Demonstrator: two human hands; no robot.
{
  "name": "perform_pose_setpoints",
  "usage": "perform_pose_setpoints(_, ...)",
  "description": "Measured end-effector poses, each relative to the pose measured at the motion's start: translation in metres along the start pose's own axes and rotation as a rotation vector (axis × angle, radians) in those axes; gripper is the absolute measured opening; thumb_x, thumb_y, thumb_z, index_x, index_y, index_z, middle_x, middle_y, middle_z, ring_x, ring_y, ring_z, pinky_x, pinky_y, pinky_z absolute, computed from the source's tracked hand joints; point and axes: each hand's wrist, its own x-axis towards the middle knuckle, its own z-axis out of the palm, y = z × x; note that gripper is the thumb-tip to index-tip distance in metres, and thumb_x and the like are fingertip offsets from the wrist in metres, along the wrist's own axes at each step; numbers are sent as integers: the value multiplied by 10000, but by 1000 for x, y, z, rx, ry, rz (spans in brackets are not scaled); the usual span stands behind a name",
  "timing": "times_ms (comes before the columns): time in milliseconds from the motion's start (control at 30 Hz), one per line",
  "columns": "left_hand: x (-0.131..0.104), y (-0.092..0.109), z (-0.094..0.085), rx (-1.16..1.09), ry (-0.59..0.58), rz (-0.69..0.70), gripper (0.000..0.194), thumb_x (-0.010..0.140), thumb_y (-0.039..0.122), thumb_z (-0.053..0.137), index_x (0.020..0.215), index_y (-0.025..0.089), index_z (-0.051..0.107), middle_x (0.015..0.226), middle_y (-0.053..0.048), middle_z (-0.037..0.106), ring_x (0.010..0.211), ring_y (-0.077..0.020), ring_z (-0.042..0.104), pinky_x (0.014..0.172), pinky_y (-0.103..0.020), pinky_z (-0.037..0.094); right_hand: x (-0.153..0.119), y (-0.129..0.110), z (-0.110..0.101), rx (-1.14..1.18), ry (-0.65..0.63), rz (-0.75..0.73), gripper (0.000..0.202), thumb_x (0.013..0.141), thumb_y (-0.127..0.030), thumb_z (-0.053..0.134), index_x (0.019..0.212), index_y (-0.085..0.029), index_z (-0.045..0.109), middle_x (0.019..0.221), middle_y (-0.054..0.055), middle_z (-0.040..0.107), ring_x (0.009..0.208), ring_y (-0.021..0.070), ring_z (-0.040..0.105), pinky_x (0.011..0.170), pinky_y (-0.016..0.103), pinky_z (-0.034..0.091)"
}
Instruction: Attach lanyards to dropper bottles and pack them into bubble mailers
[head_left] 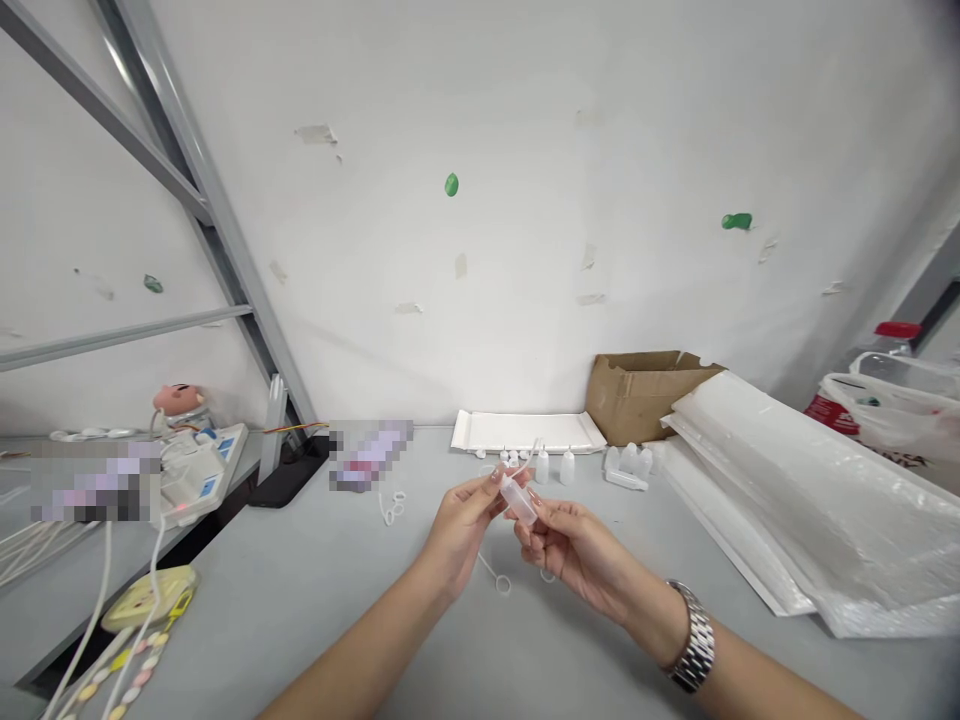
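A small translucent plastic squeeze bottle (519, 501) is held tilted between my two hands above the grey table. My left hand (466, 515) pinches its upper left end, where a thin white strip sticks up past the fingers. Around the lower right end, my right hand (562, 540) has its fingers closed. Just beyond stand two similar bottles with narrow tips, a left one (542, 467) and a right one (568, 467). Small white caps (513, 458) lie behind my fingers, partly hidden. A white ring with a thin stem (502, 584) lies below my hands.
Several more bottles (628, 464) lie to the right, near a cardboard box (637, 395). A white tray-like packet (525, 432) rests against the wall. Bubble mailers (817, 510) cover the right side. More white rings (393, 508), a black phone-like slab (289, 482) and cables are on the left.
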Motion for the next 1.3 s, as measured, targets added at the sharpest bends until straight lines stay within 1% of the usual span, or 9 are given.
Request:
perform_pose_setpoints(133,3,7,-5,128,-1,47,386,821,428,487,946,114,674,1082,-140,653,1058,-241,555,951,-370,365,0,-4,0,-2,18,-2,197,754,-272,657,698,-83,649,622,39,572,543,73,465,566,212,391)
perform_pose_setpoints(200,10,14,-18,365,112,166,421,855,437,400,1043,134,625,1137,-135,622,1053,-229,559,890,-353,416,-1,-11,-3,-3,56,-31,177,751,-267,662,736,-90,661,656,40,577,557,73,466,574,209,395)
perform_pose_setpoints(267,23,18,-37,828,287,361,381,873,392,360,1119,182,560,1147,-107,607,1046,-206,555,835,-324,444,-1,-18,-6,1,92,-92,154,747,-267,666,745,-114,665,698,40,585,565,74,464,576,211,398)
perform_pose_setpoints(333,40,16,-57,986,319,384,318,843,328,428,1094,187,562,1112,-109,599,1035,-222,541,841,-352,431,0,-23,-11,7,116,-149,135,735,-270,676,729,-136,664,723,37,594,550,70,448,566,215,399)
perform_pose_setpoints(467,72,-4,-82,1259,159,407,240,769,156,510,977,207,619,1016,-77,595,999,-228,522,890,-381,385,3,-25,-19,15,155,-173,111,709,-249,698,713,-140,678,731,40,600,552,73,442,563,216,407)
perform_pose_setpoints(667,97,-20,-87,1532,-10,403,207,803,147,485,961,202,606,977,-76,574,968,-228,505,852,-377,393,4,-22,-19,-31,135,-156,166,743,-279,666,765,-118,700,654,32,572,541,78,429,562,216,403)
perform_pose_setpoints(967,104,-22,-86,1560,-12,354,105,806,200,518,858,146,591,942,-66,590,961,-218,511,851,-397,387,1,-19,-15,-72,124,-138,220,761,-313,646,807,-104,698,591,8,544,530,74,435,568,208,396)
perform_pose_setpoints(1167,78,-7,-93,1353,75,328,133,793,291,509,830,199,596,972,-76,616,1006,-245,495,893,-390,354,0,-19,-14,-113,147,-135,260,743,-348,658,821,-103,696,615,9,547,554,81,453,581,212,394)
perform_pose_setpoints(1300,57,-1,-96,1133,128,239,197,754,393,535,795,210,598,993,-78,647,1001,-252,531,874,-386,371,-1,-17,-10,-148,144,-130,292,716,-401,670,793,-119,690,604,7,552,550,88,454,580,227,383)
